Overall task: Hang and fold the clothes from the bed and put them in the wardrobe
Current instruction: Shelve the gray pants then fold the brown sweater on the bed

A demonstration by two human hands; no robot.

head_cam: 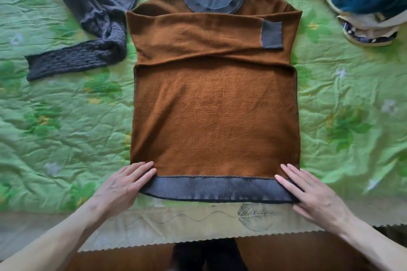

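Brown sweater point(214, 116) lies flat on the bed point(55, 127), centred, hem at the near edge, neckline toward the far edge. Both sleeves are folded across the chest; one grey ribbed cuff point(272, 34) shows near the sweater's right side. The knit is fuzzy, rust-brown, roughly rectangular in outline, with a grey ribbed collar and a grey ribbed hem band point(215, 189).

Left hand point(123, 185) rests flat on the near left corner of the sweater, fingers straight and together, lying over the end of the hem band. Right hand point(312, 193) rests flat on the near right corner, fingers straight, likewise over the band's end. Neither hand grasps the fabric; both press palm-down.

Bed cover is a green quilted spread with a leaf print, wrinkled; a beige border with a scalloped edge point(198, 226) runs along the near edge.

Dark grey open-knit garment point(92, 13) lies crumpled at the far left corner. A heap of blue and cream clothes point(363, 0) sits at the far right corner.
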